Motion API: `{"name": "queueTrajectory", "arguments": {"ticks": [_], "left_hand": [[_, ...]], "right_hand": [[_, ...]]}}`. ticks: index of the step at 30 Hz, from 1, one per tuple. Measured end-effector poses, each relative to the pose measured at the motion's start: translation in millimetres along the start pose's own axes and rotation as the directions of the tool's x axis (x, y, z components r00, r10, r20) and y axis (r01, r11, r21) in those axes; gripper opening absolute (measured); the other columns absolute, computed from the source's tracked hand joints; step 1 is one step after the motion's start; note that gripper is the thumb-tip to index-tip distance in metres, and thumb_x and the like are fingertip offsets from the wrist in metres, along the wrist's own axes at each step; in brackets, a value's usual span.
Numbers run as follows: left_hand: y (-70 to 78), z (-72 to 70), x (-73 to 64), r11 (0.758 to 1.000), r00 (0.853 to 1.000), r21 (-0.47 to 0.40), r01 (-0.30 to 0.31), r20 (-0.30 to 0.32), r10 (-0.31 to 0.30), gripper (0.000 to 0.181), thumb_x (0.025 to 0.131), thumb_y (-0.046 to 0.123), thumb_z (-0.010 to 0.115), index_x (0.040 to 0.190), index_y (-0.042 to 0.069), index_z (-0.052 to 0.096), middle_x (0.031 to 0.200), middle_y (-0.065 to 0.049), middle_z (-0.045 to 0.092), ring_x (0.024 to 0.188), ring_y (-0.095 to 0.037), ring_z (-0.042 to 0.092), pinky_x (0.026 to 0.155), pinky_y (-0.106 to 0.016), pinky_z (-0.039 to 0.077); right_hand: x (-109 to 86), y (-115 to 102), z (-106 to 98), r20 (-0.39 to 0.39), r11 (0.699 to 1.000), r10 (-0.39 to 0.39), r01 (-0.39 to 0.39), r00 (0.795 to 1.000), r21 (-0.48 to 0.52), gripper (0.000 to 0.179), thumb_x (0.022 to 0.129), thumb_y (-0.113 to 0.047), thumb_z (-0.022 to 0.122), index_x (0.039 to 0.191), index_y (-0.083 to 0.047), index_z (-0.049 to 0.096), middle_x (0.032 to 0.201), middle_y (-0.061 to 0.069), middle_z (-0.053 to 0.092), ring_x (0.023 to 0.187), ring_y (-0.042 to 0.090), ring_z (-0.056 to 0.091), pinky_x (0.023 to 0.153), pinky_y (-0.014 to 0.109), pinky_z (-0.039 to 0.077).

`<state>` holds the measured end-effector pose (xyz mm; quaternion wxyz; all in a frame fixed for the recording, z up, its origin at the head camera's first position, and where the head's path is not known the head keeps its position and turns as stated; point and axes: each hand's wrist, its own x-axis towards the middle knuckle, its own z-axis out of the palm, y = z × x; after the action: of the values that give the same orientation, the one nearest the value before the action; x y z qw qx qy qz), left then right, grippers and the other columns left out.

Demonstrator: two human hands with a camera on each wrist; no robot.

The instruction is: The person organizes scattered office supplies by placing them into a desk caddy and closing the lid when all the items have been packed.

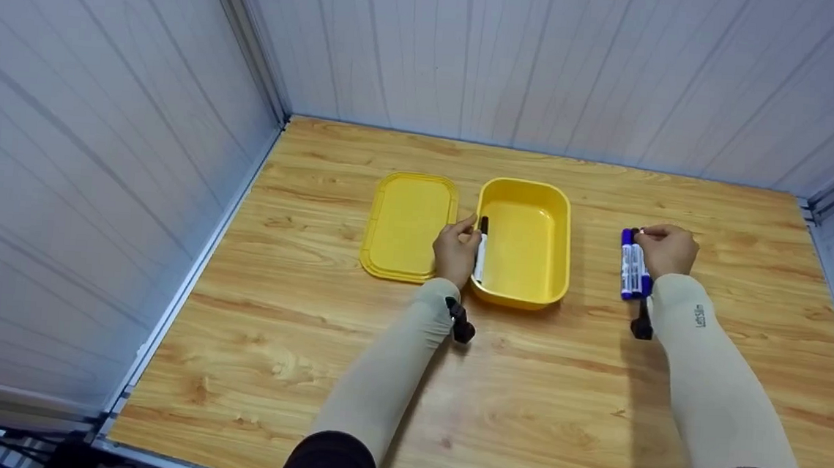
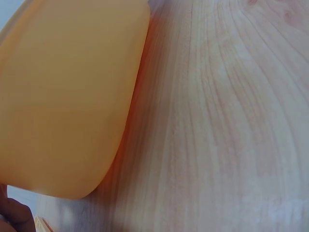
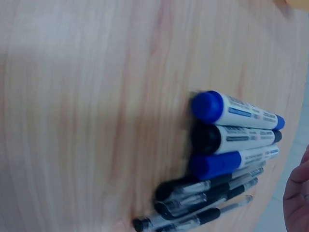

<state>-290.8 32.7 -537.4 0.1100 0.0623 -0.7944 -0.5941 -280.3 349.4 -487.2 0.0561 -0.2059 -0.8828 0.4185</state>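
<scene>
Yellow box (image 1: pixel 526 249), L hand (image 1: pixel 454 253) alongside, R hand (image 1: pixel 670 251) nr mkrs (image 3: pixel 247 137), pens (image 3: pixel 209 216)

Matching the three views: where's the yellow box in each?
Head: the yellow box sits just right of centre, its open top showing.
Left wrist: its outer wall fills most of the left side, reaching from the top edge to near the bottom.
Right wrist: only a yellow sliver in the top right corner, probably the box.
Shared landmark: the wood-grain tabletop.
</scene>
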Motion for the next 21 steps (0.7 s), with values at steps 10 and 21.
{"name": "queueTrajectory", "arguments": {"ticks": [10, 21], "left_hand": [[-1.0, 0.9, 0.8, 1.000, 1.000, -0.004, 0.012, 0.006, -0.012, 0.032, 0.084, 0.011, 0.063, 0.115, 0.014, 0.063, 0.087, 0.003, 0.056, 0.079, -0.010, 0.052, 0.066, -0.020, 0.045], [-0.9, 0.0, 0.2, 1.000, 1.000, -0.020, 0.012, 0.004, -0.012, 0.031, 0.083, 0.011, 0.063, 0.115, 0.013, 0.064, 0.087, 0.003, 0.057, 0.081, -0.009, 0.053, 0.071, -0.020, 0.044]], "right_hand": [[-3.2, 9.5, 14.8, 0.031, 0.999, 0.006, -0.005, 1.000, -0.048, 0.034, 0.086, -0.023, 0.060, 0.110, 0.000, 0.061, 0.099, 0.014, 0.058, 0.082, 0.020, 0.054, 0.069, 0.031, 0.045], [-4.7, 13.2, 25.6, 0.039, 0.976, -0.055, 0.062, 0.998, -0.207, 0.033, 0.088, -0.016, 0.055, 0.113, 0.005, 0.058, 0.103, 0.022, 0.059, 0.094, 0.033, 0.055, 0.079, 0.043, 0.044]]}}
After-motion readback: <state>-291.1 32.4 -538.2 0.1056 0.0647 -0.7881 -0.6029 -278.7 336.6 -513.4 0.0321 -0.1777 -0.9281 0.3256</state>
